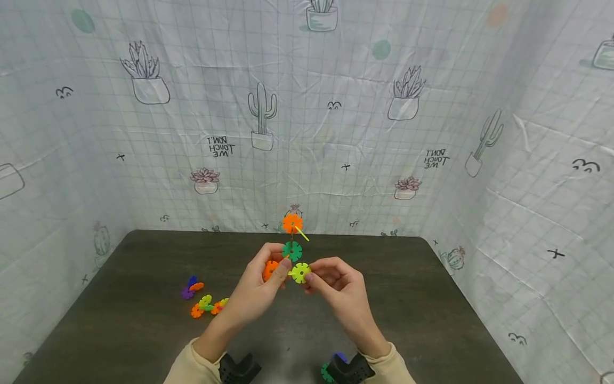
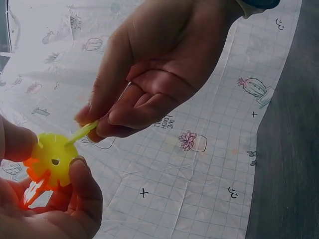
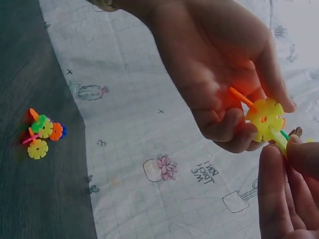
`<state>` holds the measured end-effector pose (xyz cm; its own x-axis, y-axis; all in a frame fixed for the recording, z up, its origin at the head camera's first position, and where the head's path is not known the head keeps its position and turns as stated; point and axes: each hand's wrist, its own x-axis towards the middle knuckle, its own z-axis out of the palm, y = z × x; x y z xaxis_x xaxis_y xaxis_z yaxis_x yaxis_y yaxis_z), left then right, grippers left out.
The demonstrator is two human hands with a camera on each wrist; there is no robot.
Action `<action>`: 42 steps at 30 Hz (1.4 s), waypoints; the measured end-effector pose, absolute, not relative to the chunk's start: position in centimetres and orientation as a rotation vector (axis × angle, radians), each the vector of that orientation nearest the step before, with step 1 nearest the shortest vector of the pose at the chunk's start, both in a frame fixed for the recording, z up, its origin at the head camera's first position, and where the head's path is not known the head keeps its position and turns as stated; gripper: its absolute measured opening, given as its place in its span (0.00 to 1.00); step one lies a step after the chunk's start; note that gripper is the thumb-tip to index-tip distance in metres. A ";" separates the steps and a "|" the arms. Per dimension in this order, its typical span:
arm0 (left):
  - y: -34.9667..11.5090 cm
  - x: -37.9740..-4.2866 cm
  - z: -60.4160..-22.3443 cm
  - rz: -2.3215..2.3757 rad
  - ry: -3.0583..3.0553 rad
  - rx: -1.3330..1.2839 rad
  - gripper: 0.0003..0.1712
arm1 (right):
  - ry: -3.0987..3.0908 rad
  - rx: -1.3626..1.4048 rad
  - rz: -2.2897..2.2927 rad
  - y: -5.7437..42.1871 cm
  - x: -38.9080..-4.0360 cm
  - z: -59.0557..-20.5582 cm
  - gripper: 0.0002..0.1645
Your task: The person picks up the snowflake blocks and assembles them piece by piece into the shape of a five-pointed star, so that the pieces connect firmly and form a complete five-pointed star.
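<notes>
My left hand grips a joined set of notched plastic flower discs. Among them are an orange disc beside the thumb, a green disc above it and another orange disc at the top, with a thin yellow disc edge-on. In the left wrist view my left fingers hold a yellow disc facing the camera. My right hand pinches a second yellow disc by its rim. That disc, edge-on in the right wrist view, touches the held yellow disc at its edge.
On the dark table, left of my hands, lie a purple, blue and orange disc cluster and a multicoloured cluster. Near the front edge, a green disc is partly hidden by the right wrist camera. A patterned cloth hangs behind.
</notes>
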<state>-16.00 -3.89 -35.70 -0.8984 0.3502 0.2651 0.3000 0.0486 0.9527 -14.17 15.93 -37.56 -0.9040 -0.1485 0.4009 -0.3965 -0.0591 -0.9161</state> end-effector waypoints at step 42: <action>-3.2 -15.4 -36.1 2.118 2.213 0.912 0.13 | -1.942 0.490 2.066 14.6 -13.7 -37.1 0.12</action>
